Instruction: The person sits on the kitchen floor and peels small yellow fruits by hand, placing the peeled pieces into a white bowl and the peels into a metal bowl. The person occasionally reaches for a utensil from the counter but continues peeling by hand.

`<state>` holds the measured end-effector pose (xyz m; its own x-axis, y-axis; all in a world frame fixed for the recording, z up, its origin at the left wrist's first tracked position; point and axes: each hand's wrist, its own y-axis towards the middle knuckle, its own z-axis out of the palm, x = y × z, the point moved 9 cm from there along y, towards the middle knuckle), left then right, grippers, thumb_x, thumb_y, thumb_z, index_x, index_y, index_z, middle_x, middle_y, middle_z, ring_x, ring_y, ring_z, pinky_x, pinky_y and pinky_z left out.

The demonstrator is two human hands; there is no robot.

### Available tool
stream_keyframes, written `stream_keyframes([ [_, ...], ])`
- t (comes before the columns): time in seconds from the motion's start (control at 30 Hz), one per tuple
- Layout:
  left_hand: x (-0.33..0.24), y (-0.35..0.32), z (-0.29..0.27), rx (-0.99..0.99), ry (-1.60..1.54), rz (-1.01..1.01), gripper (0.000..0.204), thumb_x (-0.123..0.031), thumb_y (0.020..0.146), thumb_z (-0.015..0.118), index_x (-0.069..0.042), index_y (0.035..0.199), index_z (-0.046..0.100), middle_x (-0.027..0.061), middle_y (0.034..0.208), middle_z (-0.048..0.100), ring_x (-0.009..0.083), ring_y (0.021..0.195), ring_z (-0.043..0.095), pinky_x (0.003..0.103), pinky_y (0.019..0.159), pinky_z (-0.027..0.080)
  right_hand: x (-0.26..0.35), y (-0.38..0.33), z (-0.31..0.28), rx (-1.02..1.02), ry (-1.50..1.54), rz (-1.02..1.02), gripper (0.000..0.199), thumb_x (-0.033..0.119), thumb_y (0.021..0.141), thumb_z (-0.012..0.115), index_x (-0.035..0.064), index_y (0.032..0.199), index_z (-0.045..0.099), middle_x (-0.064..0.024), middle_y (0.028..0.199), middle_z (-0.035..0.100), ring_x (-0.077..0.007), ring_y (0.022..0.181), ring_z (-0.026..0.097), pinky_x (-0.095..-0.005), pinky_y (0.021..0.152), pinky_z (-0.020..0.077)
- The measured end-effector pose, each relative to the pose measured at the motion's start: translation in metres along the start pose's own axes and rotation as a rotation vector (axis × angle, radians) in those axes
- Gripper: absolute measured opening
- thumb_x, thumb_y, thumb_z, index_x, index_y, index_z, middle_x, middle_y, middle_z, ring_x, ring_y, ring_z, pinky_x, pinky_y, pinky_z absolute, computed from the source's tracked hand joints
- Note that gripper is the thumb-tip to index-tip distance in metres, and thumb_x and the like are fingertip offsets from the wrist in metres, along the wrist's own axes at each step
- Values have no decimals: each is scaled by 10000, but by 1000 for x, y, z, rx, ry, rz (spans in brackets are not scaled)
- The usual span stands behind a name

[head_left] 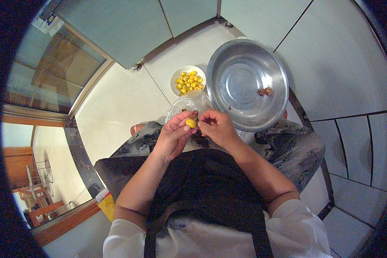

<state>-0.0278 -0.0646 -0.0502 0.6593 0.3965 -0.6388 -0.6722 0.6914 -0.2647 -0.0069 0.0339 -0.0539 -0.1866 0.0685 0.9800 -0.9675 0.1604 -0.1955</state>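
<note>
A half-peeled chestnut (pixel 191 123), bare yellow below with brown skin on top, is held between the thumb and fingers of my left hand (pixel 172 135). Close against its right side, my right hand (pixel 219 128) pinches at the brown skin with thumb and forefinger; the exact grip is partly hidden. Just beyond my hands lies a crumpled clear plastic bag (pixel 177 105) with a dark bit in it. A white bowl (pixel 172 85) behind the bag holds several peeled yellow chestnuts (pixel 188 81). In the large steel basin (pixel 217 64) to the right sit unpeeled brown chestnuts (pixel 268 91).
Pale cabinets (pixel 335 56) rise close on the right, and more cabinet doors (pixel 129 30) stand at the back. Light floor tiles (pixel 112 101) spread around the bowl. My knees flank the work, with a black apron (pixel 198 176) across my lap. A wood-framed doorway (pixel 56 230) is at left.
</note>
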Motion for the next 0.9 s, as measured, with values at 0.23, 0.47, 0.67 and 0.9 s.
stream_keyframes([
  [0.23, 0, 0, 1, 3, 0, 6, 330, -8, 735, 520, -22, 1054, 438, 110, 1117, 453, 173, 965, 478, 275, 799, 406, 4, -1, 0, 8, -41, -24, 147, 132, 685, 602, 9, 738, 543, -21, 634, 546, -69, 541, 502, -210, 488, 421],
  [0.47, -1, 0, 2, 23, -5, 15, 324, -14, 744, 513, -20, 1058, 434, 114, 1121, 448, 177, 969, 475, 275, 792, 411, 8, -2, 2, 21, 64, 6, 118, 111, 696, 582, 10, 742, 539, -23, 629, 545, -61, 502, 499, -196, 438, 413],
  [0.67, 2, 0, -1, -21, -56, -16, 313, -26, 759, 499, -11, 1064, 429, 124, 1114, 450, 174, 949, 485, 266, 780, 421, 10, -1, 2, 18, -13, -16, 125, 129, 690, 593, 19, 720, 540, -10, 624, 541, -61, 548, 488, -204, 487, 410],
  [0.9, 3, 0, 0, -12, -84, -24, 302, -38, 768, 492, -4, 1062, 434, 122, 1096, 461, 177, 931, 494, 264, 782, 424, 3, 1, 1, 10, -31, -34, 140, 141, 675, 606, 22, 701, 537, -11, 635, 543, -65, 561, 479, -219, 513, 411],
])
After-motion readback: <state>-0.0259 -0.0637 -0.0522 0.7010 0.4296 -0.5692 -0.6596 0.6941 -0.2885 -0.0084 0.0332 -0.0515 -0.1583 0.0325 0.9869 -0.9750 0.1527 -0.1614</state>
